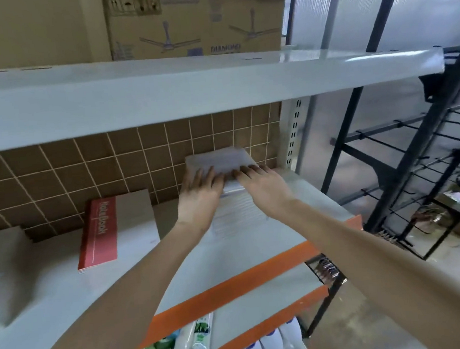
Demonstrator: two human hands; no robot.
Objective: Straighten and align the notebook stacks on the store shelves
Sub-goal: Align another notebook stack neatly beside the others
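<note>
Currently both hands are on the pale stack (218,161) at the back of the shelf (230,255), right of centre in the frame, against the brown tile wall (89,164). My left hand (200,196) lies on its left near corner, fingers straight and spread wide, pressing, not gripping. My right hand (266,188) sits just beside it on the near edge, fingers straight and close together; whether the fingertips hook over the edge I cannot tell, since motion blur smears them.

Why held so: flat palms on the near side let me push the stack back and square it to the wall without lifting. A lower, wider white stack (237,212) lies under my wrists; the upper one seems to rest on its far end, so I judge the aim is to bring the edges into line.

Left of centre, the red notebook stack (97,233) lies apart, slightly skewed to the shelf edge; a grey stack (135,213) is behind it. Both untouched, likely next.

Risk: pressing on one corner could rotate the stack rather than slide it.
</note>
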